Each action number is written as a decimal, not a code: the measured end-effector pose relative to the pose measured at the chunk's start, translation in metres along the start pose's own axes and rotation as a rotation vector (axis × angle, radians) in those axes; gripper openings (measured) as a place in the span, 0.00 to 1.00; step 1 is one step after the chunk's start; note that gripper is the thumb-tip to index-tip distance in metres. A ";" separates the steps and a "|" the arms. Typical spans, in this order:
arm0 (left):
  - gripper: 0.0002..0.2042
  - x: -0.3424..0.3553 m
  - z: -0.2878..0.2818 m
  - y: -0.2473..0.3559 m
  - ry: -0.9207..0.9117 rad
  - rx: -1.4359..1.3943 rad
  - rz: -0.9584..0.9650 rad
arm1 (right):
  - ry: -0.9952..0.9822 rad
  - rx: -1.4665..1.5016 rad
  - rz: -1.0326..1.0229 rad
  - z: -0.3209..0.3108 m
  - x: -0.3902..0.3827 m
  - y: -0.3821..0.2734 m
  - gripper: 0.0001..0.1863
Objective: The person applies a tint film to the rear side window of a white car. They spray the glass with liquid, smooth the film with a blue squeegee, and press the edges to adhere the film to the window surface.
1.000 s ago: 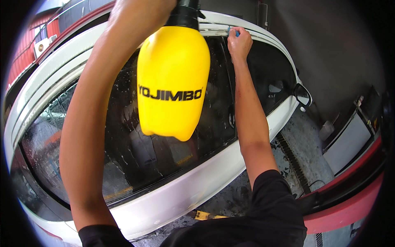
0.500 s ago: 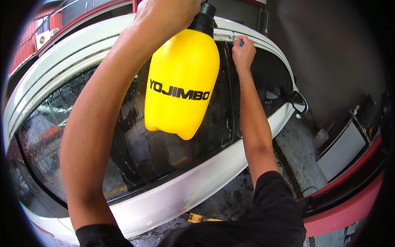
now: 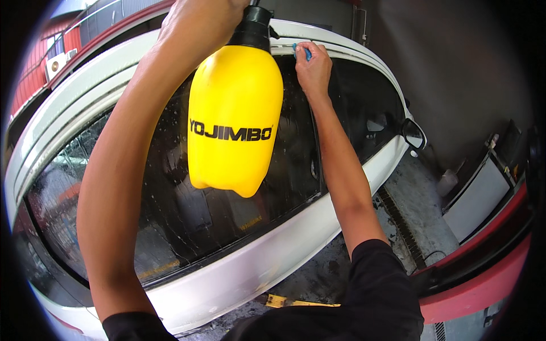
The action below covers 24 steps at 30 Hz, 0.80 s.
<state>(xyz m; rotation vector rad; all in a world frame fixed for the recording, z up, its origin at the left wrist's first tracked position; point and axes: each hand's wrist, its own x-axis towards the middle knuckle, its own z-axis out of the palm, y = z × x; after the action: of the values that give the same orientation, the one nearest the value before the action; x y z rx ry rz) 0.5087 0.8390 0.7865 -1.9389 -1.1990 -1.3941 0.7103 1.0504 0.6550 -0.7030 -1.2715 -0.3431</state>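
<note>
Up at the top of the picture, my left hand (image 3: 211, 20) is closed on a yellow pump spray bottle (image 3: 236, 102) with a black collar. The bottle hangs upright before the car's side glass; its top and my fingers are partly cut off by the upper edge. To the right, my right hand (image 3: 314, 65) pinches a small blue piece (image 3: 307, 54), mostly covered by the fingers, its exact kind unclear. That hand is at the door frame above the windows of a white car (image 3: 239, 281). Drops and streaks of water mark the dark window glass (image 3: 165, 221).
A side mirror (image 3: 412, 134) juts out at the car's front, to the right. Along the floor runs a drain grate (image 3: 402, 227). A whitish panel (image 3: 476, 202) leans at the far right, near a red-pink edge (image 3: 478, 290). A yellow strip (image 3: 301, 302) lies below the car.
My right hand has slid leftward along the top of the door frame with the blue piece. The spray bottle and my left hand have shifted left too.
</note>
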 end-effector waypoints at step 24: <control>0.17 -0.027 -0.044 -0.047 -0.006 0.140 0.127 | 0.212 -0.115 0.188 0.001 0.003 0.016 0.09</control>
<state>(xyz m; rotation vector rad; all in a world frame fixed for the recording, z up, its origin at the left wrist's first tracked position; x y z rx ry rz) 0.4430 0.8189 0.7729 -1.8887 -1.1237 -1.2078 0.7203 1.0633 0.6535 -0.8543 -0.9822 -0.3290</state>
